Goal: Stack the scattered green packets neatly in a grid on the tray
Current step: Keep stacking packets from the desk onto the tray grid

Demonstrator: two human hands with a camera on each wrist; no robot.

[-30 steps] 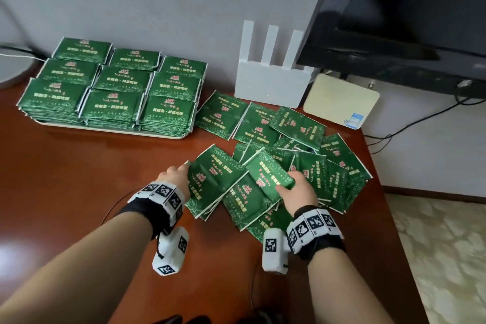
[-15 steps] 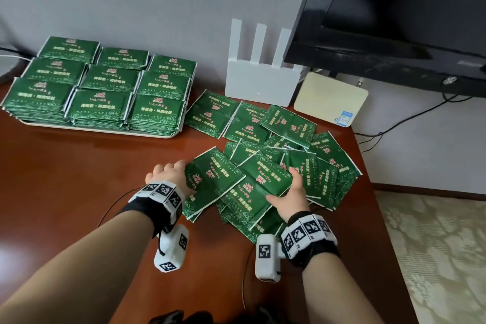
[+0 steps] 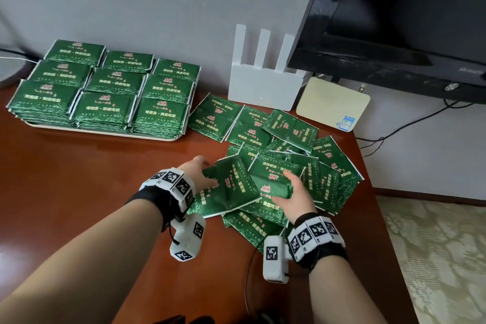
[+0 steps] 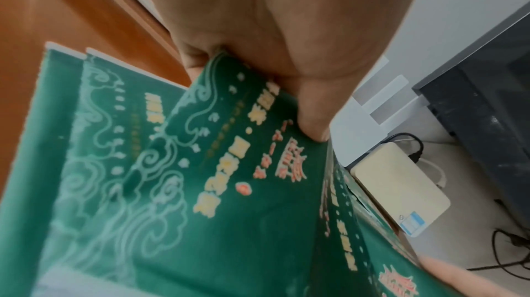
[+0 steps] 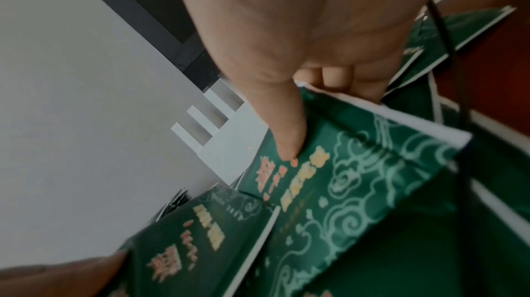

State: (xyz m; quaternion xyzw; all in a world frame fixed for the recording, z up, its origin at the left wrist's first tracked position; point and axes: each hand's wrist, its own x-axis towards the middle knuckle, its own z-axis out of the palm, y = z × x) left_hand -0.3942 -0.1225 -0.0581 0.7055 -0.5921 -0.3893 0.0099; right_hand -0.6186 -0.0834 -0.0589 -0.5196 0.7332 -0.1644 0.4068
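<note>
left hand [image 3: 196,175] pinching packet [image 3: 228,187], right hand [image 3: 294,196] beside

Most of the tray [image 3: 168,138] is buried under stacked packets [image 3: 105,108]; only its near rim shows. In the loose pile [image 3: 289,166] at three o'clock from it, the lower packets are covered by the upper ones, so I can't count them. The left hand [image 3: 196,175] hides its fingers beneath a packet. The TV [image 3: 407,21] is cut off at twelve and three o'clock. Print on the packets in both wrist views is blurred, probably unreadable.
</note>
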